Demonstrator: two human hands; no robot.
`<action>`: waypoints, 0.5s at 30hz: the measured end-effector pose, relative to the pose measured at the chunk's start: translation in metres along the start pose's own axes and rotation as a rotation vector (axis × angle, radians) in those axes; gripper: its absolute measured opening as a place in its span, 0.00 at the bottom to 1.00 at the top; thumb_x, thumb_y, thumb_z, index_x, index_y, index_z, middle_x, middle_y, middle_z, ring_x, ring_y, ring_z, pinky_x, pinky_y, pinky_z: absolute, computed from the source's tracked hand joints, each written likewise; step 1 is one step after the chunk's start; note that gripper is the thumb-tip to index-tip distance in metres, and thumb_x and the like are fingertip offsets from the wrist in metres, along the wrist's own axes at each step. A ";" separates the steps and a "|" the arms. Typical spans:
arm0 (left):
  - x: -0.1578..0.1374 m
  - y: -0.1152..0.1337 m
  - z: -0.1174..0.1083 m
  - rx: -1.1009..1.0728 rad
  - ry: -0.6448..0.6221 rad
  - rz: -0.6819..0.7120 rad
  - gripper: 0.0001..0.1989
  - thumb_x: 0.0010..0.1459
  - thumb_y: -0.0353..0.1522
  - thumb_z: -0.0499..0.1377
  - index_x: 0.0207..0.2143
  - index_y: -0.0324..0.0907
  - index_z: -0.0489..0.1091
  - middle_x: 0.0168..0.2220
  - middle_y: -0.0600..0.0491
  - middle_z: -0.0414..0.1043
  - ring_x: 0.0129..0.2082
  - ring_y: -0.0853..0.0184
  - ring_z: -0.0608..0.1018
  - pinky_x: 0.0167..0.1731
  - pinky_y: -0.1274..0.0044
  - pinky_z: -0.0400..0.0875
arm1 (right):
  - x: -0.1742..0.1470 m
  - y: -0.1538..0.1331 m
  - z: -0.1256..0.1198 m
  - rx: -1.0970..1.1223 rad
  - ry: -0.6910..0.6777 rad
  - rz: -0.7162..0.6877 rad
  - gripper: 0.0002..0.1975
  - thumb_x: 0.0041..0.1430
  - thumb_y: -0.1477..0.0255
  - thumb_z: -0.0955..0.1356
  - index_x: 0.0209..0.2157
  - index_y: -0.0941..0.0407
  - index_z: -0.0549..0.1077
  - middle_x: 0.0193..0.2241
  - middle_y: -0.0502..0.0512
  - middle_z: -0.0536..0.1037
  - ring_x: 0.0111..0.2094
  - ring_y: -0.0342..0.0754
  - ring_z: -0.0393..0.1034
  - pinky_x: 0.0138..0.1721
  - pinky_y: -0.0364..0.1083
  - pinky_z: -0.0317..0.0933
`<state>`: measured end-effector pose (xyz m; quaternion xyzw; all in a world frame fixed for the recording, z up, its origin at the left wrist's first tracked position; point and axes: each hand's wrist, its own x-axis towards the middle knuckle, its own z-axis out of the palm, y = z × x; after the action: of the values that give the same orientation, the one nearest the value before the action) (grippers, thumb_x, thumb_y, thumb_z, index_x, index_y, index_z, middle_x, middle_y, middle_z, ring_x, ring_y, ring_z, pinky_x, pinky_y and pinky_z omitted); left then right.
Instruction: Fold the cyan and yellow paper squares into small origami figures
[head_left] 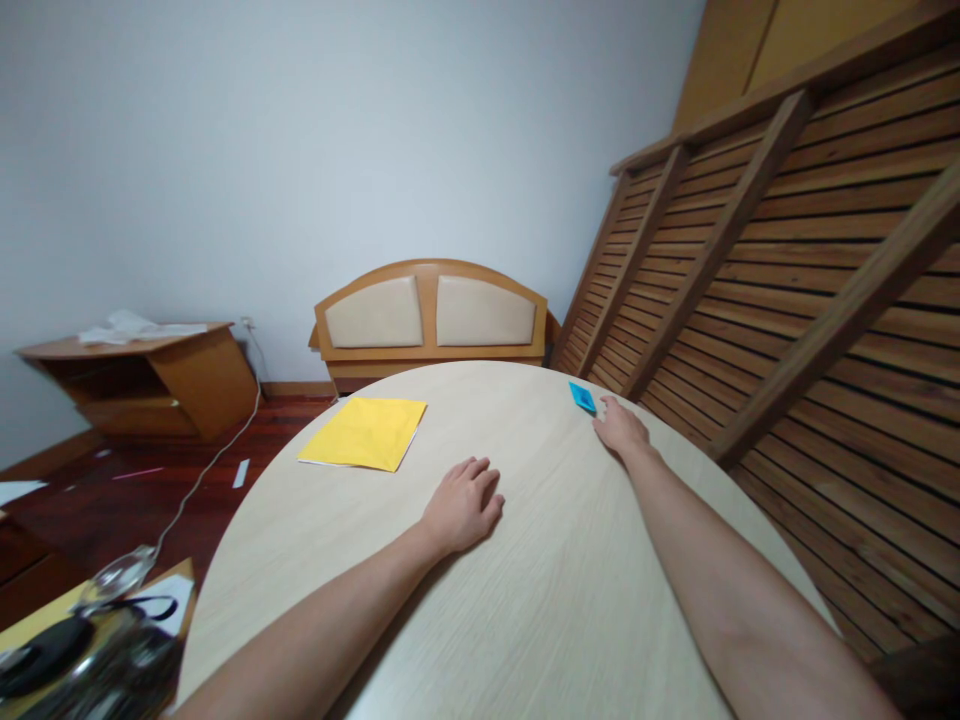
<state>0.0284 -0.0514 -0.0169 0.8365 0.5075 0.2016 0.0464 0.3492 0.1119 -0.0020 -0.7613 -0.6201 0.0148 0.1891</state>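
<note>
My left hand (466, 505) rests palm down near the middle of the round pale table (555, 560), its fingers loosely bent and apart, with nothing in it. Beyond it to the left lies a flat yellow paper sheet or folder (364, 432) with a white edge showing underneath. At the table's far right, my right hand (624, 428) reaches out beside a small flat blue packet or card (581, 397). Its thumb and forefinger are apart at the packet's right edge; whether they touch it I cannot tell.
A slatted wooden frame (810, 260) leans along the right side. A padded headboard (431, 312) stands behind the table. On the left are a wooden desk (202, 380), a white cable (217, 450) on the floor, and a cluttered surface with a black round object (49, 655).
</note>
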 end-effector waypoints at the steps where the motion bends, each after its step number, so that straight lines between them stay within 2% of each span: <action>1: 0.000 0.000 0.000 0.001 0.000 0.000 0.21 0.64 0.39 0.53 0.55 0.39 0.69 0.61 0.43 0.65 0.62 0.54 0.65 0.63 0.63 0.59 | -0.002 0.000 0.000 0.000 0.002 -0.005 0.29 0.61 0.70 0.65 0.63 0.57 0.59 0.53 0.66 0.73 0.53 0.60 0.69 0.49 0.54 0.64; 6: 0.001 0.000 0.000 0.005 0.003 0.006 0.20 0.64 0.38 0.53 0.55 0.39 0.70 0.61 0.43 0.65 0.62 0.54 0.66 0.63 0.63 0.59 | -0.019 -0.006 -0.004 -0.011 0.002 -0.056 0.32 0.61 0.70 0.65 0.65 0.59 0.55 0.57 0.70 0.68 0.55 0.63 0.67 0.50 0.57 0.63; 11: 0.001 0.000 0.000 0.016 0.007 0.017 0.20 0.64 0.38 0.53 0.55 0.40 0.70 0.61 0.43 0.65 0.61 0.55 0.67 0.63 0.63 0.60 | -0.057 -0.036 -0.012 -0.051 -0.026 -0.226 0.35 0.59 0.71 0.65 0.66 0.58 0.53 0.62 0.69 0.61 0.59 0.64 0.61 0.54 0.59 0.60; 13: 0.001 0.000 0.000 0.024 0.013 0.024 0.20 0.64 0.38 0.52 0.54 0.39 0.70 0.60 0.43 0.66 0.61 0.55 0.67 0.63 0.64 0.60 | -0.080 -0.052 -0.011 -0.062 -0.085 -0.329 0.32 0.61 0.70 0.65 0.65 0.60 0.56 0.64 0.69 0.60 0.60 0.64 0.59 0.56 0.59 0.59; 15: 0.001 0.001 0.001 0.032 0.020 0.036 0.20 0.64 0.38 0.53 0.54 0.39 0.71 0.60 0.43 0.67 0.60 0.56 0.68 0.62 0.65 0.60 | -0.104 -0.065 -0.007 -0.054 -0.140 -0.390 0.28 0.62 0.65 0.65 0.62 0.58 0.62 0.62 0.66 0.63 0.59 0.62 0.61 0.55 0.58 0.60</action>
<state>0.0299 -0.0512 -0.0168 0.8439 0.4961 0.2026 0.0244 0.2660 0.0215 0.0027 -0.6289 -0.7674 0.0145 0.1242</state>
